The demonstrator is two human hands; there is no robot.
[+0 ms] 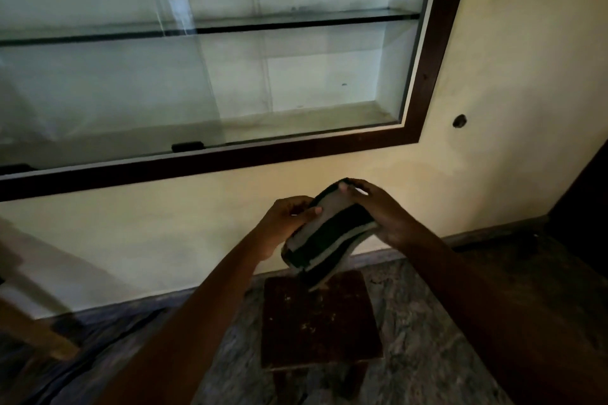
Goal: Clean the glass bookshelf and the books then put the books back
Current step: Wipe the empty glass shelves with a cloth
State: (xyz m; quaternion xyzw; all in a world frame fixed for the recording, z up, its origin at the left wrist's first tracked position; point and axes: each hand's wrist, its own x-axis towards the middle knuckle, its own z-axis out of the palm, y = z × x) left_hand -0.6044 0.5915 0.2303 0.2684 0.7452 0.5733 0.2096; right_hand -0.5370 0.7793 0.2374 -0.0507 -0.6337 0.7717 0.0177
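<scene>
One folded cloth, striped grey and dark, sits just below centre, held between two hands. The left hand grips its 9 o'clock side, thumb curled over the grey edge and the other fingers bent behind it. The right hand holds the 3 o'clock side, with its fingers pinching the top corner. The cloth's lower end sags free in the air above one dark wooden stool at 6 o'clock and does not touch it. One glass bookshelf, set into the wall in a dark wooden frame, fills the view from 9 through 12 to 2 o'clock. It is well above the hands. A single glass shelf divides it into two tiers, and two black pulls, one at 9 o'clock and another at the far left edge, sit on the lower rail. The frame's bottom edge runs close above the left hand, with bare cream wall between them. One small dark hole marks the wall at 2 o'clock. The stone floor lies open on both sides of the stool. A pale wooden piece intrudes at 8 o'clock, and a dark panel closes off 3 o'clock.
</scene>
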